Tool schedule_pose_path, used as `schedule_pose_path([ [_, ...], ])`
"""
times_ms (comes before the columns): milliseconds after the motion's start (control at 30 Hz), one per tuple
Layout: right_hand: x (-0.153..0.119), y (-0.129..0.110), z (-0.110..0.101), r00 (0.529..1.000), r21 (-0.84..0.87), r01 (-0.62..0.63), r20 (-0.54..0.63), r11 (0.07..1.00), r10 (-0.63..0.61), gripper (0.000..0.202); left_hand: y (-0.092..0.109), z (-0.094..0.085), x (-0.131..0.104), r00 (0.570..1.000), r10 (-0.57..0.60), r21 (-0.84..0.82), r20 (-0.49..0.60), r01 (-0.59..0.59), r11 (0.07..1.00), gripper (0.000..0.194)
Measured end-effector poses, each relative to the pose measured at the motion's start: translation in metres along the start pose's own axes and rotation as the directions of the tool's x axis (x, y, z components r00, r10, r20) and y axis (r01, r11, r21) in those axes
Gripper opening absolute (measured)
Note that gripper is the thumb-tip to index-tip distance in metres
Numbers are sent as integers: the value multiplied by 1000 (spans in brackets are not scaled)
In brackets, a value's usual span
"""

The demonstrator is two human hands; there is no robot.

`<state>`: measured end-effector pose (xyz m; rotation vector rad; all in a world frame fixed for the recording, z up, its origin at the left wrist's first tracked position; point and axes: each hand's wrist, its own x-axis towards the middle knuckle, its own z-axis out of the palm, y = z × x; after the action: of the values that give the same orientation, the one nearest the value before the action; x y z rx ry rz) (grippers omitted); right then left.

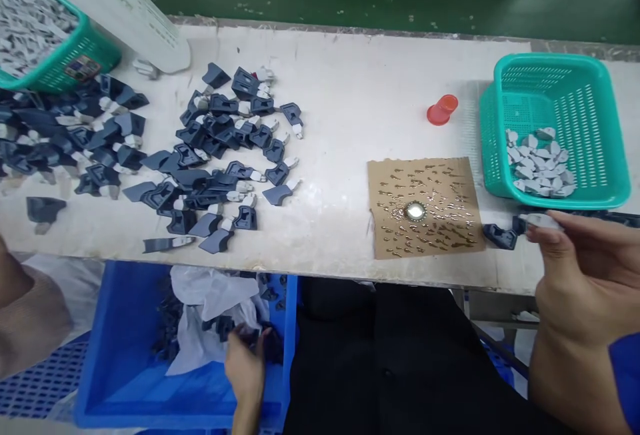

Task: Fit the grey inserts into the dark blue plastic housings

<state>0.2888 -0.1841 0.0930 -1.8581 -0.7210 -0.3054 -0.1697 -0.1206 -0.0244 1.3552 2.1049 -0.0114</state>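
Right hand (583, 281) pinches a small pale-grey plastic piece (544, 221), near right. Left hand (245, 365) among dark plastic parts (273, 345) in blue plastic bin (165, 408); grip unclear. Apparently done: dark-and-grey joined pieces (187, 178), left. Remaining: pale-grey loose pieces (540, 167), green basket (565, 203).

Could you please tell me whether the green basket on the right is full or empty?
Neither, only partly filled: light-grey pieces lie low in the basket, leaving bare floor beside them.

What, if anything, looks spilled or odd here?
The cardboard on the white table: a shiny round blob sits among many small glossy marks, as though something wet had dripped, though I can't tell what it is. The cardboard's far edge also looks ragged.
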Motion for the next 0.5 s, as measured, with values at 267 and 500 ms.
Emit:
schedule_pose_path([
  [267, -2, -53, 21, 784, 311, -562, 497, 766, 373, 18, 33, -76, 24, 911, -86, -227, 402, 191, 955, 73],
  [500, -6, -44, 27, 857, 231, -359, 465, 904, 222, 15, 142, -72, -24, 829, 404, -867, 387, 177, 467, 40],
])
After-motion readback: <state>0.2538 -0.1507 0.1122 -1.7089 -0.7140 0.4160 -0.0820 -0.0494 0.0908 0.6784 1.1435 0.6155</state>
